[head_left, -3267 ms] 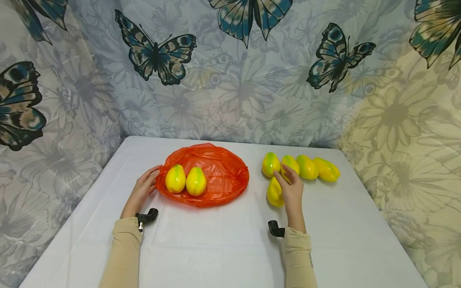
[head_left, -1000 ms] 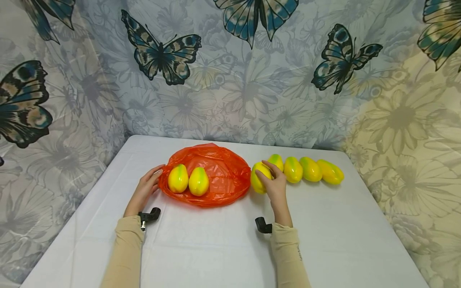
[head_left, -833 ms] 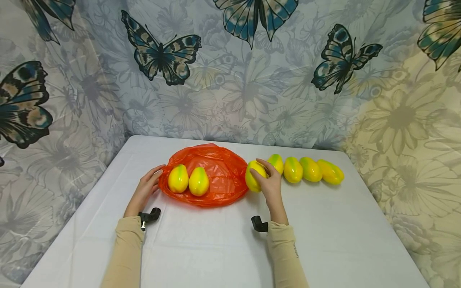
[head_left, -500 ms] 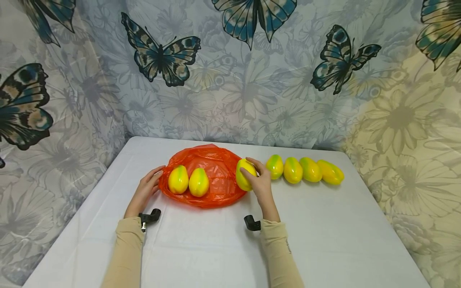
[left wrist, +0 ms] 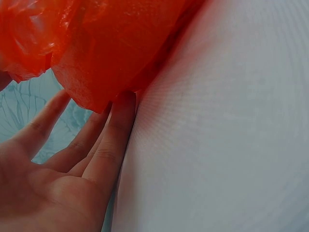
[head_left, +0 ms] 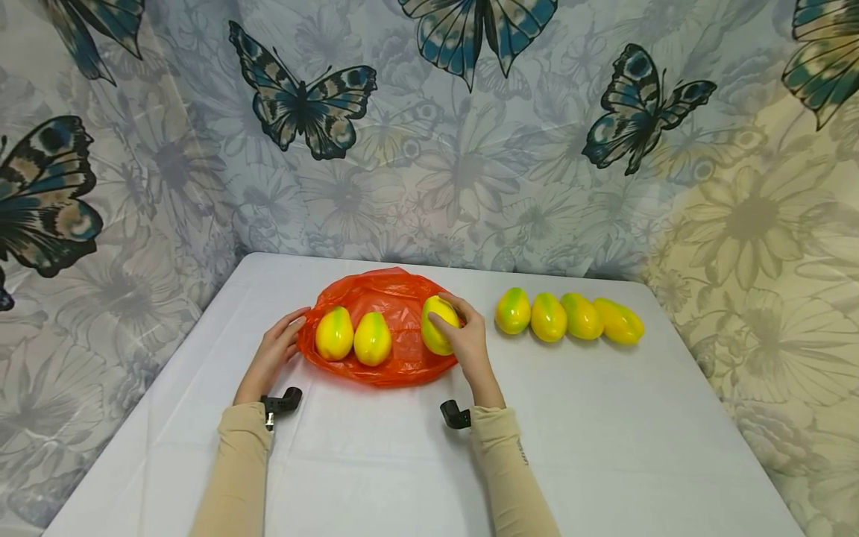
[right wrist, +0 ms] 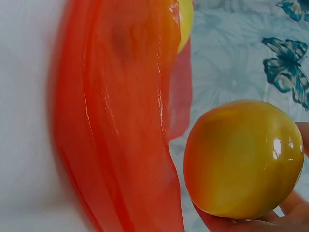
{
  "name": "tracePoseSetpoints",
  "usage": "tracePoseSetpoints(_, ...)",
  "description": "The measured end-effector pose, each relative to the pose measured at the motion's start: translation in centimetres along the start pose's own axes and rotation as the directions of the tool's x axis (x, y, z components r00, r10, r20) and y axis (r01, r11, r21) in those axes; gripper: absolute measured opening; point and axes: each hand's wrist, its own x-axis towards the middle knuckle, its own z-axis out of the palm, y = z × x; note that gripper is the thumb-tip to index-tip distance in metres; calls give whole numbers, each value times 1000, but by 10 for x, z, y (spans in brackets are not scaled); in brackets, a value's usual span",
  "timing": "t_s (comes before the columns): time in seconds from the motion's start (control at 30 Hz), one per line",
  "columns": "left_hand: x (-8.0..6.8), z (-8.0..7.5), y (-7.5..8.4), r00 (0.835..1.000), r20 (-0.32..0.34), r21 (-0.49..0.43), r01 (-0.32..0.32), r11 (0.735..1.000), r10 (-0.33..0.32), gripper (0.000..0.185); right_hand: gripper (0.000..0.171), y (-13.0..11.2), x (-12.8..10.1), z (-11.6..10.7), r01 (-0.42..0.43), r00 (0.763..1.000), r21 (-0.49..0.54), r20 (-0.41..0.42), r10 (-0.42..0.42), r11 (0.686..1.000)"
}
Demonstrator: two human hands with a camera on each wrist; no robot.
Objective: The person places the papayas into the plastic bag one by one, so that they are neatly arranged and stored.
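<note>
An orange plastic bag (head_left: pixel 396 298) lies spread on the white table (head_left: pixel 604 418), with two yellow-green mangoes (head_left: pixel 353 337) on its left part. My right hand (head_left: pixel 463 339) grips a third mango (head_left: pixel 438 334) just over the bag's right side; the right wrist view shows this mango (right wrist: pixel 244 159) in my fingers beside the bag (right wrist: pixel 125 121). My left hand (head_left: pixel 271 354) rests with straight fingers against the bag's left edge, and the left wrist view shows its fingers (left wrist: pixel 104 145) touching the bag (left wrist: pixel 96 43) there.
Several more mangoes (head_left: pixel 569 317) lie in a row to the right of the bag. A butterfly-patterned cloth (head_left: pixel 429 134) hangs behind the table and along both sides. The near half of the table (head_left: pixel 376 477) holds only my forearms.
My right hand picked a mango from in front of the row and carried it leftward to over the bag's right side. My left hand has stayed at the bag's left edge.
</note>
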Motion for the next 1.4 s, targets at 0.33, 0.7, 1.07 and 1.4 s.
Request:
tracePoseSetpoints(0.33,-1,0,2,1000,2,-8,-2,1000,2,57,44,5,1,18,0,1000,-8,25,0,1000)
tracePoseSetpoints(0.7,-2,0,2,1000,-1,-10,5,1000,-5,61,45,12,-2,36,-4,999,-38,49,6,999)
tracePoseSetpoints(1.07,-1,1,1,1000,0,-11,0,1000,0,60,44,17,-2,48,-18,999,-9,43,18,1000)
tracePoseSetpoints(1.4,0,0,1,1000,-7,-11,4,1000,-4,62,49,28,0,57,-58,998,12,19,58,998)
